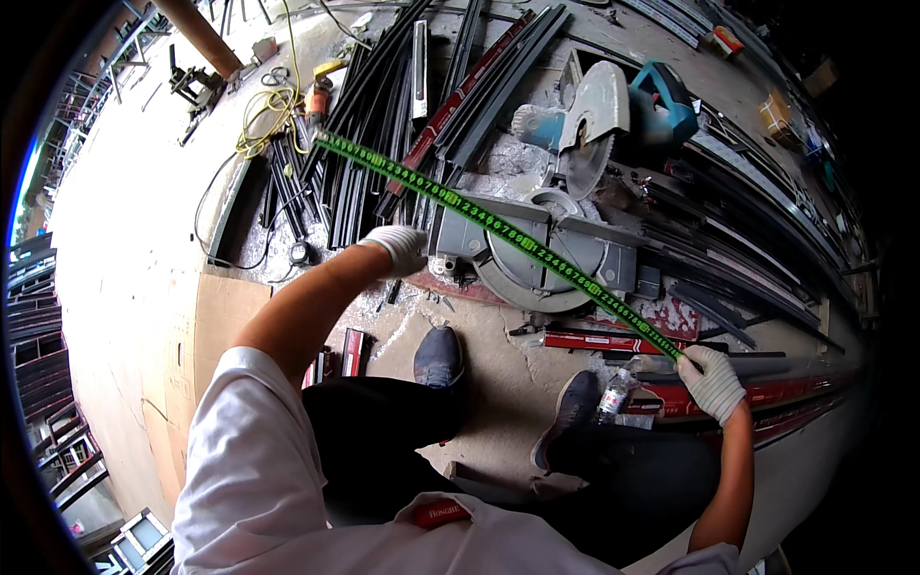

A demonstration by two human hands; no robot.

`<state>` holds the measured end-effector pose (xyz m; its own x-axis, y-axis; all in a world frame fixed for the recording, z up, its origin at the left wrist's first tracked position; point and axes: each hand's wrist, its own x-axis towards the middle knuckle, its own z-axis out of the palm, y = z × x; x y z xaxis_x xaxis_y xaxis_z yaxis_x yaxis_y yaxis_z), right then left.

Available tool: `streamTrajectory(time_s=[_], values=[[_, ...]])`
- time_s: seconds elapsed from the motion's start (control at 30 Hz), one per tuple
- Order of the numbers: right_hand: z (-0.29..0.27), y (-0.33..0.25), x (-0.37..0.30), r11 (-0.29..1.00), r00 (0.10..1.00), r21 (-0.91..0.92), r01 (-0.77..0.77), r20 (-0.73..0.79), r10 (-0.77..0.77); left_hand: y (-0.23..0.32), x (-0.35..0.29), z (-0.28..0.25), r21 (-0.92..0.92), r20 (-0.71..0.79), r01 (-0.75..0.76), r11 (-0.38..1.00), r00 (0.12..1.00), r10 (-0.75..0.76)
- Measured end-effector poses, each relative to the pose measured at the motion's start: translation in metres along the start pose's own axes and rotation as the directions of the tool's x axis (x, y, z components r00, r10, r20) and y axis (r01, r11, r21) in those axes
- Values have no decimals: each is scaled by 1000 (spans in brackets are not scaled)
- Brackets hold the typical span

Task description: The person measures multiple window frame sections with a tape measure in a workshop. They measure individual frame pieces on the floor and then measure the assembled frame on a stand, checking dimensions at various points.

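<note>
A long green tape measure blade stretches diagonally over the mitre saw, from the dark metal bars on the left down to my right hand. That hand, in a white knitted glove, is pinched on the blade's near right end. My left hand, gloved the same way, is beside the saw's left fence, a little below the blade and apart from it. Its fingers look curled in and slightly blurred; whatever they may hold is hidden. The saw's round blade stands raised behind its base.
Dark metal profiles lie piled behind the saw, with more bars at right. A yellow cord coils near an orange angle grinder. Flat cardboard is at left. A plastic bottle lies by my right shoe.
</note>
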<state>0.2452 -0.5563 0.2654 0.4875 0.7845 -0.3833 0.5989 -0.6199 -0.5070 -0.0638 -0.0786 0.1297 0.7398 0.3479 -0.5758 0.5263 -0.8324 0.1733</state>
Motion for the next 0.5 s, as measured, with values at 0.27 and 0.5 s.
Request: streamTrajectory(time_s=[0.27,0.5], values=[[4,6,13,992,991,18,-125,41,124,-103,72,36,-511,-333,391,765,731,-596],[6,8,34,978,972,34,-205,126,199,-138,134,66,-684,-327,303,664,685,-651]])
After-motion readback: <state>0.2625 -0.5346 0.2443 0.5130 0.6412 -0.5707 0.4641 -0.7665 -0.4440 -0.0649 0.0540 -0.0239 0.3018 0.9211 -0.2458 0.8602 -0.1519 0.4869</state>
